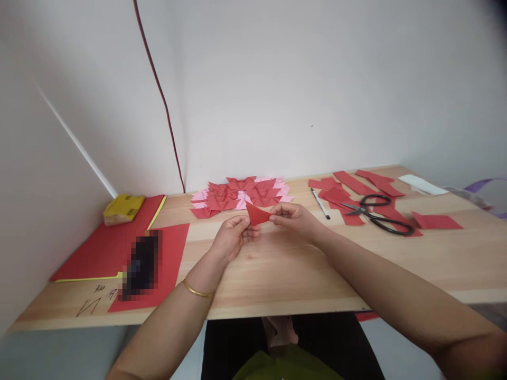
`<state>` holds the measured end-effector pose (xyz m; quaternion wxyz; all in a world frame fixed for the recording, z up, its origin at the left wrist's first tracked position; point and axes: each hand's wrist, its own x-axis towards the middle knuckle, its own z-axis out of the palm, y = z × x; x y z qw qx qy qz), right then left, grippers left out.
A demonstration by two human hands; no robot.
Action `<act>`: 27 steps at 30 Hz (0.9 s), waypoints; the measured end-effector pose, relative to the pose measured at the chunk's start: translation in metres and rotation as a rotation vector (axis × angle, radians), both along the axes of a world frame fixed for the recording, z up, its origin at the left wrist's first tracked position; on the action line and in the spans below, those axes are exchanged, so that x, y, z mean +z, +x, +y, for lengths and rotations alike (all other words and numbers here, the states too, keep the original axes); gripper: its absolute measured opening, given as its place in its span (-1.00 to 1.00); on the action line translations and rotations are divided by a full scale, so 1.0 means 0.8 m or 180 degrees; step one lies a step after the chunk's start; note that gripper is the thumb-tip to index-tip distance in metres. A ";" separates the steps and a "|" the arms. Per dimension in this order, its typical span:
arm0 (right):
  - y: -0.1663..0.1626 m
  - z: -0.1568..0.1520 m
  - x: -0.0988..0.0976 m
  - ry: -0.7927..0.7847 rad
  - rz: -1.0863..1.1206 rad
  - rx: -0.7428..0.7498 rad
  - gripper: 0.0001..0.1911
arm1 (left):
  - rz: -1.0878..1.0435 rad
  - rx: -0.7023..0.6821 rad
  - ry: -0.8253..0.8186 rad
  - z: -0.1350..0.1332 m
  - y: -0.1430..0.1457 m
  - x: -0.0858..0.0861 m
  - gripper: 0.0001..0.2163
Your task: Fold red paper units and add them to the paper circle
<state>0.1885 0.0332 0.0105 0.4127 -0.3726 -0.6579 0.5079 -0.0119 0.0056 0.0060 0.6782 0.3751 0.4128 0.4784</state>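
A small folded piece of red paper point(258, 214), roughly triangular, is held up over the wooden table point(277, 274). My left hand point(234, 236) pinches its left edge between thumb and fingers. At its right corner, my right hand point(295, 219) grips the paper with thumb and forefinger. Just behind the hands lies a group of folded red and pink paper pieces point(222, 196), set close together in rows.
To the right are black-handled scissors point(363, 210), a white pen point(320, 203), red paper scraps point(352, 182) and a white strip point(423, 184). At left, red sheets point(99, 253) carry a yellow packet point(124, 209) and a blurred dark object point(140, 266). A wall stands behind.
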 end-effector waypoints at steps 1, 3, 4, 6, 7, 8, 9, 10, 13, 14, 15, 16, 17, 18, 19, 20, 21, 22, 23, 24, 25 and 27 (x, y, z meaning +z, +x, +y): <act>0.000 0.000 -0.001 0.0017 -0.0007 0.0003 -0.73 | 0.0022 0.0023 0.0030 0.000 0.000 0.000 -0.75; -0.001 0.000 -0.001 0.0044 -0.0037 -0.0007 -0.74 | 0.0068 0.0051 0.0101 0.000 0.000 0.001 -0.75; -0.001 0.000 -0.001 0.0061 -0.0059 -0.0019 -0.74 | 0.0089 0.0056 0.0140 0.000 0.001 0.001 -0.75; -0.002 -0.001 0.000 0.0121 -0.0124 -0.0068 -0.76 | 0.0116 0.0056 0.0195 0.000 0.001 0.002 -0.75; -0.002 -0.001 0.001 0.0175 -0.0163 -0.0096 -0.77 | 0.0129 0.0053 0.0203 0.001 0.001 0.002 -0.75; -0.002 -0.002 0.002 0.0241 -0.0198 -0.0116 -0.78 | 0.0142 0.0050 0.0202 0.001 0.001 0.002 -0.75; -0.002 -0.003 0.003 0.0301 -0.0222 -0.0116 -0.80 | 0.0160 0.0057 0.0201 0.001 0.001 0.002 -0.76; -0.002 -0.003 0.004 0.0339 -0.0230 -0.0087 -0.81 | 0.0180 0.0078 0.0215 0.001 0.001 0.002 -0.77; -0.001 -0.003 0.005 0.0276 -0.0127 0.0144 -0.75 | 0.0240 0.0222 0.0411 0.002 0.001 0.001 -0.79; 0.000 -0.003 0.005 0.0224 -0.0074 0.0205 -0.72 | 0.0269 0.0281 0.0499 0.003 0.001 0.001 -0.80; 0.000 -0.002 0.004 0.0190 -0.0033 0.0238 -0.70 | 0.0298 0.0325 0.0572 0.003 0.001 0.001 -0.81; 0.000 -0.002 0.003 0.0189 -0.0014 0.0247 -0.68 | 0.0325 0.0338 0.0618 0.004 0.000 0.000 -0.82; 0.001 -0.001 0.003 0.0224 -0.0019 0.0251 -0.68 | 0.0344 0.0326 0.0647 0.004 0.000 0.000 -0.83; 0.001 -0.001 0.002 0.0298 -0.0053 0.0251 -0.68 | 0.0355 0.0287 0.0663 0.004 -0.001 -0.001 -0.84; 0.001 -0.001 0.002 0.0398 -0.0121 0.0228 -0.70 | 0.0359 0.0216 0.0670 0.004 -0.002 -0.001 -0.84; 0.001 -0.001 0.003 0.0504 -0.0210 0.0175 -0.74 | 0.0358 0.0128 0.0678 0.003 -0.002 -0.001 -0.85; 0.000 -0.002 0.003 0.0595 -0.0302 0.0090 -0.78 | 0.0357 0.0031 0.0694 0.002 -0.003 -0.001 -0.85; 0.000 -0.003 0.004 0.0660 -0.0387 -0.0011 -0.80 | 0.0361 -0.0071 0.0717 0.001 -0.003 0.000 -0.84; -0.001 -0.003 0.004 0.0693 -0.0463 -0.0105 -0.79 | 0.0357 -0.0173 0.0749 -0.001 -0.003 0.001 -0.82; -0.001 -0.004 0.004 0.0698 -0.0519 -0.0172 -0.78 | 0.0347 -0.0262 0.0803 -0.002 -0.002 0.001 -0.78; -0.001 -0.004 0.004 0.0680 -0.0554 -0.0187 -0.76 | 0.0344 -0.0351 0.0857 -0.003 -0.001 0.002 -0.73; -0.002 -0.005 0.004 0.0618 -0.0593 -0.0108 -0.75 | 0.0336 -0.0338 0.0968 -0.003 0.001 0.002 -0.69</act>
